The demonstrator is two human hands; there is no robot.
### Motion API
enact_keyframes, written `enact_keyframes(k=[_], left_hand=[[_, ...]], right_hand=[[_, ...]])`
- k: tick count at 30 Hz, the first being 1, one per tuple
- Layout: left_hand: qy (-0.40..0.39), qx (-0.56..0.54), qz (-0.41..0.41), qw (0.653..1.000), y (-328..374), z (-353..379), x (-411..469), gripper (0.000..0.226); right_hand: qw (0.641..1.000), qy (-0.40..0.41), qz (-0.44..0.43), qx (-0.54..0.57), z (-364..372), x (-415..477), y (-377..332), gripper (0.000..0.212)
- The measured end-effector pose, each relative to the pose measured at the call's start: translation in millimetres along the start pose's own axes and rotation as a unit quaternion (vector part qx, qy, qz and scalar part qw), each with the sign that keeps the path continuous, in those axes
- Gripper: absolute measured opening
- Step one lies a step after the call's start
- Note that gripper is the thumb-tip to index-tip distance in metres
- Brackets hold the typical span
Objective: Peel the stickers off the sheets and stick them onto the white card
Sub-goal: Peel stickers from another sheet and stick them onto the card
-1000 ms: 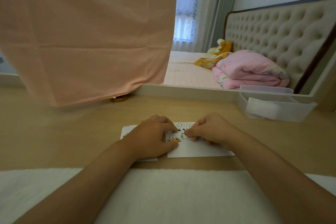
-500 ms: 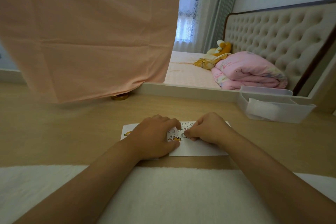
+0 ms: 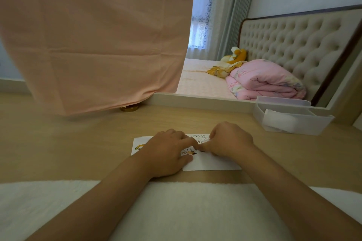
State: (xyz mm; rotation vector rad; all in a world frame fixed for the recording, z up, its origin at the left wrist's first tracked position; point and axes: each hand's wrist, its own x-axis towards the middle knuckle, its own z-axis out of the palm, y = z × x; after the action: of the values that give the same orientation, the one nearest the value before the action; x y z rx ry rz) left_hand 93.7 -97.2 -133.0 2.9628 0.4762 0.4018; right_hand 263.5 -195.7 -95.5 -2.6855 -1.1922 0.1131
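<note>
- A person sits at a light wooden desk [image 3: 58, 143]. 2 bare forearms reach forward over a white fleecy cloth [image 3: 176, 211] at its near edge.
- 2 papers lie side by side mid-desk. On the left is a sticker sheet [image 3: 139, 146], mostly hidden under the left hand. On the right is what looks like the white card [image 3: 213, 164], with cartoon stickers on its far half and its near half blank.
- The left hand [image 3: 166, 154] lies flat with relaxed fingers, its index fingertip and thumb pressing the card.
- The right hand [image 3: 231, 141] has its fingers curled narrow. Thumb and index tips pinch a small sticker [image 3: 201, 150] at the card's surface, just beside a duck sticker [image 3: 189, 151].
- Risk: the thin sticker may crease, cling to skin, or overlap the duck if the pinch drags. The card may slide if the left hand eases.
</note>
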Motion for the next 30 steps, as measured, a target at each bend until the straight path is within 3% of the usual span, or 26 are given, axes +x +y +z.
enact_keyframes(k=[5, 7, 12, 15, 23, 30], left_hand=[[-0.024, 0.022, 0.0, 0.999, 2, -2, -1, 0.042], [-0.038, 0.054, 0.004, 0.998, 5, -4, 0, 0.043], [-0.067, 0.087, 0.005, 0.994, 7, -6, 0, 0.047], [-0.07, 0.1, -0.004, 0.992, 8, -6, -1, 0.068], [-0.037, 0.077, -0.03, 0.996, 8, -5, 2, 0.077], [0.029, 0.144, 0.035, 0.988, 12, -3, -1, 0.047]], right_hand=[[0.994, -0.001, -0.037, 0.103, -2, -8, 22, 0.019], [0.991, 0.013, -0.066, 0.12, -1, -12, 30, 0.012], [0.966, 0.075, -0.234, 0.076, 4, -29, 36, 0.035], [0.951, 0.061, -0.302, -0.01, 8, -34, 36, 0.041], [0.937, 0.038, -0.331, -0.107, 8, -36, 50, 0.044], [0.941, 0.034, -0.325, -0.084, 13, -34, 52, 0.043]])
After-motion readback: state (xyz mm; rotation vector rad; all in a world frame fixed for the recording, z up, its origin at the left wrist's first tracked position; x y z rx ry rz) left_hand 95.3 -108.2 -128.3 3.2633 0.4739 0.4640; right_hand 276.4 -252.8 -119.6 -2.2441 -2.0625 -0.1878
